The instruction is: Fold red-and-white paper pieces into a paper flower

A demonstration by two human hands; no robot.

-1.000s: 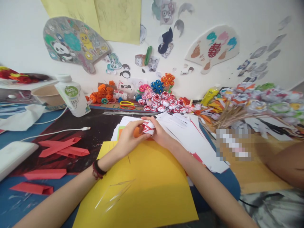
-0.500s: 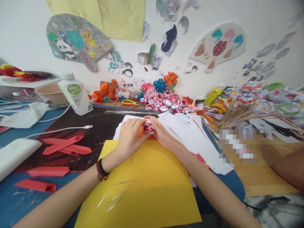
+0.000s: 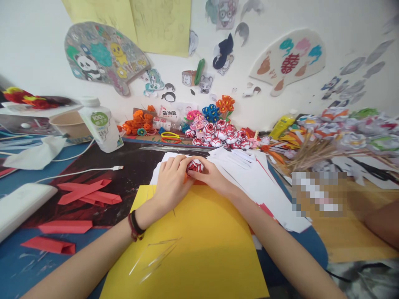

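Observation:
My left hand (image 3: 171, 180) and my right hand (image 3: 210, 176) meet over a small red-and-white folded paper flower (image 3: 194, 166); both sets of fingers are curled round it. The flower sits low, just above the far edge of a big yellow paper sheet (image 3: 193, 249). A bit of orange paper (image 3: 188, 179) shows under my left fingers. White paper strips (image 3: 249, 174) fan out to the right of my hands. A dark bracelet is on my left wrist.
Red folded paper strips (image 3: 84, 195) lie left. A white bottle (image 3: 100, 124), a bowl (image 3: 68, 122) and a charging cable (image 3: 93, 170) stand behind them. Finished paper flowers (image 3: 218, 133) and thin wires (image 3: 168, 147) line the wall. Flower stems (image 3: 336, 141) pile at right, beside another person's arm (image 3: 383, 224).
My hands have lowered the flower toward the table and closed more tightly over it. The view has shifted slightly.

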